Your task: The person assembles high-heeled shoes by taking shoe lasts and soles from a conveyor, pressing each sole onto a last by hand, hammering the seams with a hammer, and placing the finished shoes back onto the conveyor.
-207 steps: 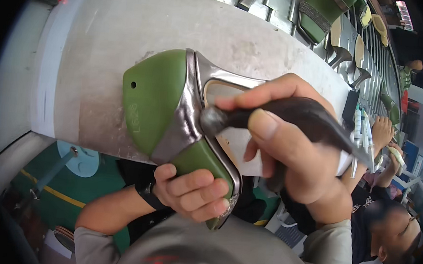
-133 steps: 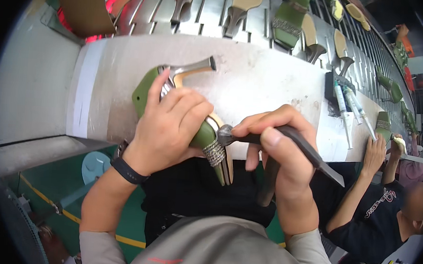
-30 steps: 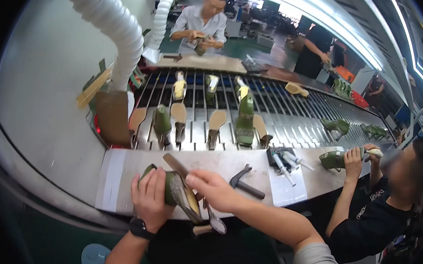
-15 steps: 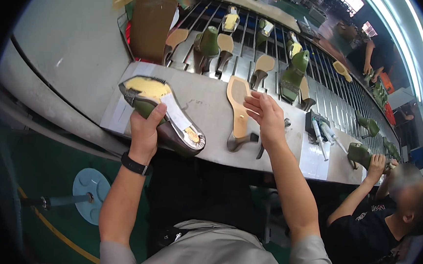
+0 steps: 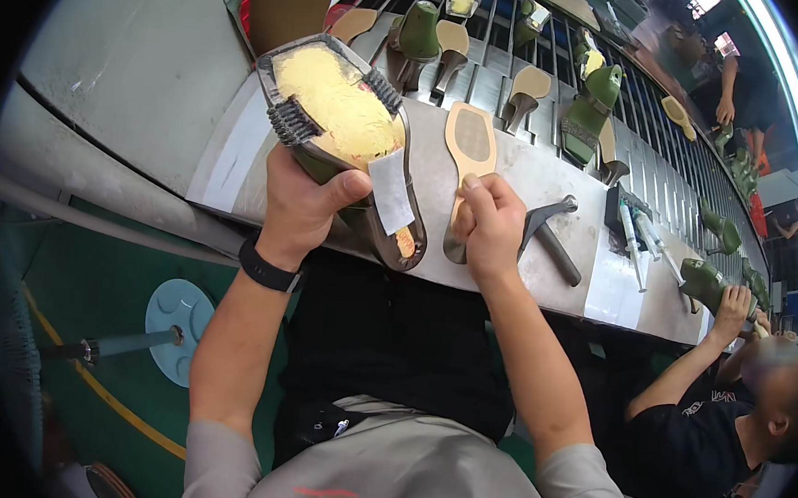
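My left hand (image 5: 302, 207) is closed around a shoe on a green last, held sole side up over the bench edge. The shoe's underside (image 5: 335, 101) shows yellow filler at the forepart, a white strip along the waist and an open heel seat. Black bristles of a brush-like piece stand at both sides of the forepart. Just right of it, a tan sole with a dark heel (image 5: 472, 136) lies on the bench. My right hand (image 5: 493, 226) has its fingers curled round the sole's narrow part, thumb on top; its heel end is partly hidden.
Right of my right hand lies a dark metal tool (image 5: 556, 251). Syringe-like tubes (image 5: 640, 238) sit by a black holder. More heeled soles (image 5: 528, 87) and green lasts (image 5: 592, 114) stand on the slatted rack behind. A co-worker (image 5: 712, 410) holds a green last at the right.
My left hand has raised and turned the shoe, so its forepart faces me more. My right hand, open above the sole before, has come down and closed on it.
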`<state>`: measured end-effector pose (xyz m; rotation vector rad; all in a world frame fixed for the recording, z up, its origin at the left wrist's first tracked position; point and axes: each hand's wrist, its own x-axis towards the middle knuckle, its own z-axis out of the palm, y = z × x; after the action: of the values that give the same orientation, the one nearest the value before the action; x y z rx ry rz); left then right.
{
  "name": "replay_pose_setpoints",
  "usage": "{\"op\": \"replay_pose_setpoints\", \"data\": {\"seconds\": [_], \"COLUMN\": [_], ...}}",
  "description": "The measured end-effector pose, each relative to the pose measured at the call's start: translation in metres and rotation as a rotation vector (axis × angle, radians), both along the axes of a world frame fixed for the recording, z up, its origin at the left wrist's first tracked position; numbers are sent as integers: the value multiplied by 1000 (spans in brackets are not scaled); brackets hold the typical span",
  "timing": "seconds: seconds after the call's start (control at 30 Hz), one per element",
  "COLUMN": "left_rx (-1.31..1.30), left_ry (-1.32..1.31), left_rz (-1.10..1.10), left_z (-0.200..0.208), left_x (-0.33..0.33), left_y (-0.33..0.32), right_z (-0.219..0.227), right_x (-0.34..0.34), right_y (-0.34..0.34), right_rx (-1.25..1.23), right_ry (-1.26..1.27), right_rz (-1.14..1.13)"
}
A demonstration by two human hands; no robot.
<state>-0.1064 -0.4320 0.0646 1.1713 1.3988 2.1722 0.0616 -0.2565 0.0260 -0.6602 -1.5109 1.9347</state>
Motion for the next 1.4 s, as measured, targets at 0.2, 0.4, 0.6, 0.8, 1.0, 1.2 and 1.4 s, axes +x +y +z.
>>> {"op": "replay_pose_setpoints", "data": {"seconds": [0.2, 0.4, 0.6, 0.8, 1.0, 1.2, 1.4], "left_rx": [77, 51, 167, 198, -29, -70, -43], "left_ry": [-288, -339, -373, -401, -219, -166, -135], "left_rz": [80, 207, 13, -248, -307, -356, -418], "left_z": [11, 7, 24, 43, 81, 95, 90], "left_x": [-10, -4, 21, 26, 34, 61, 59], "left_y": [4, -10, 6, 29, 36, 18, 6], "right_z": [-7, -3, -9, 9, 79, 101, 113], "right_x": [32, 131, 189, 155, 118, 83, 79], "right_y": [-20, -45, -78, -47, -59, -67, -71], "right_rx": [898, 233, -578, -424, -97, -211, -94], "right_ry": [-200, -142, 0, -86, 236, 225, 106], "right_rz": [-260, -68, 116, 80, 238, 450, 428]}}
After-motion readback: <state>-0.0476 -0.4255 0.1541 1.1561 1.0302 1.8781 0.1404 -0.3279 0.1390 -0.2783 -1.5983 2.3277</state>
